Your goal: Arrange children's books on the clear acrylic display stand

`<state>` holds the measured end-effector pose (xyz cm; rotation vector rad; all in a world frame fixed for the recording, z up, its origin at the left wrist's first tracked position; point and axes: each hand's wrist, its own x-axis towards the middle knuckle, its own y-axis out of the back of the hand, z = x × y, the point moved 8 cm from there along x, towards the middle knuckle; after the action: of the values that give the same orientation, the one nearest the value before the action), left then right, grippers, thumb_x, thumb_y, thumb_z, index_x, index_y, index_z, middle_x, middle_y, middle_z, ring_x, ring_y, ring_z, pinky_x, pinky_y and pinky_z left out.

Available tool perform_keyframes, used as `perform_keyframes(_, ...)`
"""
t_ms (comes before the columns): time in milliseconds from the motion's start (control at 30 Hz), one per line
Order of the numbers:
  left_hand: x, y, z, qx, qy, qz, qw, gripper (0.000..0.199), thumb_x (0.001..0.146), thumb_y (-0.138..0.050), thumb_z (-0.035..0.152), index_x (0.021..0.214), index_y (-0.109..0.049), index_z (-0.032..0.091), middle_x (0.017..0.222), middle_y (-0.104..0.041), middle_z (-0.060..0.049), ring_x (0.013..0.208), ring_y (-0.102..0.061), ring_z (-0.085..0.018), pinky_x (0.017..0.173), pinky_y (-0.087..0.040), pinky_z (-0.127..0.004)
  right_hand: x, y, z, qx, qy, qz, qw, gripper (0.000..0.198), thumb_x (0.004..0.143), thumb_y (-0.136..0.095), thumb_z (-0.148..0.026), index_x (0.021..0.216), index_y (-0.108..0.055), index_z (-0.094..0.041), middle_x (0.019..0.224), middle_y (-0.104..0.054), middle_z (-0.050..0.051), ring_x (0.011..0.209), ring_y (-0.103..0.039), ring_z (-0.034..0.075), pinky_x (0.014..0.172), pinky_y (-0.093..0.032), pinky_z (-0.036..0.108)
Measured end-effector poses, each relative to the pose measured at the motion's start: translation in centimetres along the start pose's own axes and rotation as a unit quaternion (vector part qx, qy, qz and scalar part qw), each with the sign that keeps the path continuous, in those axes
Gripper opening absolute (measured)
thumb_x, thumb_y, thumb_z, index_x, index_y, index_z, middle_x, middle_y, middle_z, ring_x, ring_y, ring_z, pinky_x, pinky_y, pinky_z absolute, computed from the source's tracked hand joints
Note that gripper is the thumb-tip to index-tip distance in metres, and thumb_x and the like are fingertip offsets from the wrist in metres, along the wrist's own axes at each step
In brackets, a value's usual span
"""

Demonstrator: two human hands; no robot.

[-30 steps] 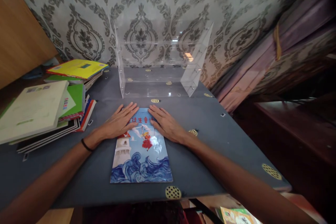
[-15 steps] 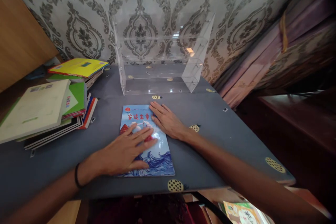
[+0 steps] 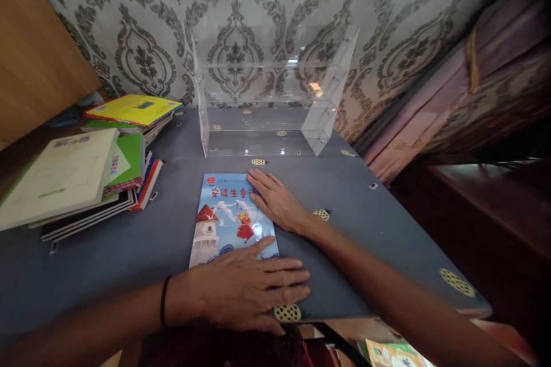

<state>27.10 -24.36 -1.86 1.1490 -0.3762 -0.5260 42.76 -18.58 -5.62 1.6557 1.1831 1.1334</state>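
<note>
The left hand (image 3: 247,292) is palm down across the lower part of a picture book (image 3: 235,218), fingers spread and pointing right past the book's edge, with a dark band (image 3: 165,301) at the wrist; whether the palm touches the cover cannot be told. The right hand (image 3: 278,200) lies flat at the book's upper right edge, forearm slanting in from the lower right. Both hands are released, fingers extended, grasping nothing.

A second ago both hands lay at the book's top corners; half a second ago the left was over the middle of the cover. Now it is lower, baring the tower and the red-dressed figure, while the right stays at its corner.

The book lies face up near the front of a grey tabletop (image 3: 353,241) printed with yellow pineapples. Behind it stands a clear tiered rack (image 3: 319,129); stacked books (image 3: 55,175) lie to the left. Patterned wallpaper (image 3: 148,63) covers the wall, and a pinkish curtain (image 3: 413,120) hangs at the right.
</note>
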Motion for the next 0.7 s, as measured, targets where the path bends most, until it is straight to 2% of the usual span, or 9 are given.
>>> perform_keyframes(133,-1.6,0.2,0.5,-0.035,0.004,0.000,0.999,0.053,0.106,-0.044,0.045,0.156,-0.037,0.030,0.162,-0.042,-0.001,0.154,-0.031,-0.017,0.131,-0.008,-0.048,-0.1,0.1,0.1,0.011,0.004,-0.002,1.000,0.058,0.109,-0.026,-0.043,0.155,-0.042,-0.013,0.163,-0.039,0.014,0.154,-0.031,0.027,0.124,-0.030,0.054)
perform_keyframes(233,-3.2,0.5,0.2,-0.055,0.023,0.025,0.998,0.061,0.103,-0.053,0.044,0.159,-0.031,0.032,0.161,-0.043,-0.003,0.153,-0.035,-0.021,0.130,-0.012,-0.053,-0.1,0.1,0.2,0.016,0.004,-0.002,1.000,0.058,0.109,-0.026,-0.044,0.156,-0.042,-0.015,0.163,-0.040,0.014,0.154,-0.032,0.027,0.124,-0.030,0.055)
perform_keyframes(333,-4.9,0.7,-0.8,-0.048,0.051,0.054,0.996,0.076,0.098,-0.059,0.053,0.162,-0.025,0.030,0.162,-0.041,-0.007,0.153,-0.035,-0.025,0.129,-0.013,-0.056,-0.2,0.1,0.2,0.011,0.003,-0.001,1.000,0.057,0.109,-0.027,-0.043,0.156,-0.042,-0.015,0.163,-0.039,0.015,0.153,-0.032,0.027,0.124,-0.031,0.054)
perform_keyframes(467,-6.9,0.8,-2.6,-0.032,0.108,0.055,0.992,0.086,0.096,-0.054,0.062,0.164,-0.013,0.028,0.165,-0.033,-0.010,0.155,-0.028,-0.027,0.129,-0.009,-0.057,-0.4,0.2,-0.1,-0.023,-0.005,0.010,1.000,0.053,0.108,-0.031,-0.037,0.152,-0.047,-0.013,0.160,-0.043,0.017,0.151,-0.036,0.030,0.121,-0.032,0.059)
perform_keyframes(600,-8.0,1.3,-4.1,-0.058,0.147,0.041,0.987,0.087,0.098,-0.050,0.062,0.165,-0.007,0.028,0.169,-0.023,-0.009,0.157,-0.022,-0.028,0.130,-0.007,-0.053,-0.9,0.7,-2.2,-0.075,0.028,0.035,0.996,0.047,0.106,-0.037,-0.032,0.144,-0.055,-0.012,0.150,-0.055,0.020,0.145,-0.046,0.033,0.117,-0.034,0.065)
perform_keyframes(700,-8.4,1.7,-5.3,-0.073,0.161,0.042,0.983,0.085,0.099,-0.048,0.063,0.165,-0.009,0.027,0.169,-0.023,-0.009,0.157,-0.022,-0.028,0.130,-0.005,-0.051,-1.4,0.7,-4.4,-0.112,0.083,0.061,0.988,0.044,0.106,-0.036,-0.027,0.141,-0.059,-0.011,0.144,-0.060,0.020,0.140,-0.052,0.031,0.116,-0.039,0.061)
